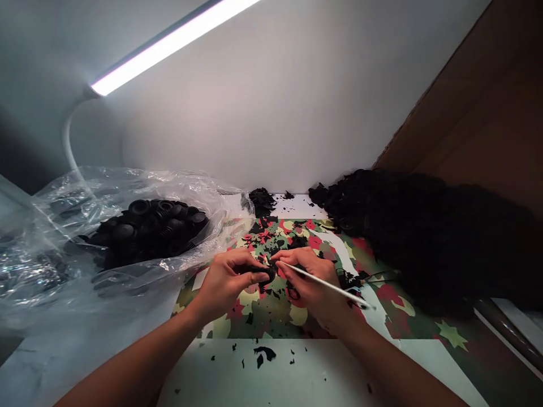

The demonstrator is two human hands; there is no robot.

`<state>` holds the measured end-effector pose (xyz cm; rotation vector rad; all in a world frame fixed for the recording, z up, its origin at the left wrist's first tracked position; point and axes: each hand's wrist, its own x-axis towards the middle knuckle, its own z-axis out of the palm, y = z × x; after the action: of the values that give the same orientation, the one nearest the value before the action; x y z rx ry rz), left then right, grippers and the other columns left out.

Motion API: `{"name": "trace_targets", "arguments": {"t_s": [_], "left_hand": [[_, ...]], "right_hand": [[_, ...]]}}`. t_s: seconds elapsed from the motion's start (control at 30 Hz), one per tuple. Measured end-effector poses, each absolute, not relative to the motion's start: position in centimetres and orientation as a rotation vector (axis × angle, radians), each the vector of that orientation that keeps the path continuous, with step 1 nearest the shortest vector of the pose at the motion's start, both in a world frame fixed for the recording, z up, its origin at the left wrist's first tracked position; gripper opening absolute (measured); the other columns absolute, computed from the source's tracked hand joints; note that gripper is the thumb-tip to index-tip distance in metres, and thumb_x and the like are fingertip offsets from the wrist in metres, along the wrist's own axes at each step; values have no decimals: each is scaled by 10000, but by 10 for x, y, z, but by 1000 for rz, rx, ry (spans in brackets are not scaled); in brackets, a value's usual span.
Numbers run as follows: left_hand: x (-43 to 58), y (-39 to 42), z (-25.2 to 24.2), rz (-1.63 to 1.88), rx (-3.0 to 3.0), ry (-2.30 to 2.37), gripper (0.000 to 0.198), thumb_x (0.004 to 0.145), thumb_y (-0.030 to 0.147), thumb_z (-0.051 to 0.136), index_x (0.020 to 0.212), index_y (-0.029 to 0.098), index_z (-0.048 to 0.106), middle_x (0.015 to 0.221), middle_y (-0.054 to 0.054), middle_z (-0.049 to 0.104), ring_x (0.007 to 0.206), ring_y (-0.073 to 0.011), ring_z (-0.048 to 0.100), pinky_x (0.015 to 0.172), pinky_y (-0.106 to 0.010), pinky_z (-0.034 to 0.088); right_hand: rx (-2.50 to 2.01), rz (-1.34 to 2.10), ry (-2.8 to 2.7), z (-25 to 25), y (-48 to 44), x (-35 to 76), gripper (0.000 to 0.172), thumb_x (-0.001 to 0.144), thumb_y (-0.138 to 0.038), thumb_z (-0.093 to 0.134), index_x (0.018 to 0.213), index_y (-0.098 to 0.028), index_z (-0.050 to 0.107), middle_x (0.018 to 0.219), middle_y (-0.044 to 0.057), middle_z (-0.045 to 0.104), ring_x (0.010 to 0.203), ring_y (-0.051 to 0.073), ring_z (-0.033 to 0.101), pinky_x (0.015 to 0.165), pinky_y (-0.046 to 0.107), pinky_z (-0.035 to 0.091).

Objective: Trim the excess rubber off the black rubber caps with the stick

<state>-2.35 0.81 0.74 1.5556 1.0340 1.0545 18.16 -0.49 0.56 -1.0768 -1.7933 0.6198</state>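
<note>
- The left hand (224, 277) is closed on a small black round rubber piece (266, 273), pinching it between thumb and fingertips just above the middle of the camouflage-patterned mat (271, 316).
- The right hand (307, 277) is clamped on a thin white pointed tool (331, 287). Its tip meets the piece, and its shaft slants off toward the mat's right edge.
- The two hands touch at the piece, right over the mat and close to it.
- Judgement: the step in hand looks like picking or trimming at the rim of the piece. A firm pinch low on the piece should leave the worked edge free.
- Resting the wrists against the mat would probably steady the tip. Short strokes directed away from the holding fingers look safest.
- Turning the piece under the tip, rather than moving the tool around it, should give better control.
- Left of the mat, a crumpled clear plastic bag (51, 237) holds a heap of black round caps (148, 226).
- Off the mat's right side lies a large dark pile of black offcuts (424, 237). What it is made of is too dim to tell.
- Small black scraps (265, 353) dot the white counter (318, 373) at the mat's near edge.
- A white strip lamp (169, 42) shines above the mat's far left.
</note>
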Motion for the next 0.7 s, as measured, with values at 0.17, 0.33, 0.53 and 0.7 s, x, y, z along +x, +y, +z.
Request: {"name": "trace_targets", "arguments": {"t_s": [0.17,0.33,0.53,0.7], "left_hand": [[-25,8,10,1117,1507,1007,163,720,331,866,757,180,816,681,-32,701,645,-155,610,597,-262,478],[-22,9,11,1111,1419,971,189,701,330,878,761,167,806,711,-38,725,643,-157,651,619,-265,525],[-20,7,14,1069,1381,960,211,711,348,867,763,156,798,689,-36,722,595,-147,650,596,-264,538],[-20,6,13,1037,1416,974,248,727,386,850,792,151,802,682,-43,716,589,-164,656,584,-278,535]], "right_hand": [[-997,876,-1650,12,-6,189,132,920,-270,688,799,-225,716,980,61,805,878,233,752,767,355,577],[-893,827,-1736,11,-9,189,123,896,-221,722,773,-226,708,1000,57,795,903,219,739,790,349,565],[-894,796,-1745,10,-11,189,128,908,-210,709,783,-229,690,976,54,787,900,207,730,772,337,564],[-870,784,-1775,13,-11,186,149,915,-229,700,766,-228,688,977,64,789,898,220,731,786,352,565]]}}
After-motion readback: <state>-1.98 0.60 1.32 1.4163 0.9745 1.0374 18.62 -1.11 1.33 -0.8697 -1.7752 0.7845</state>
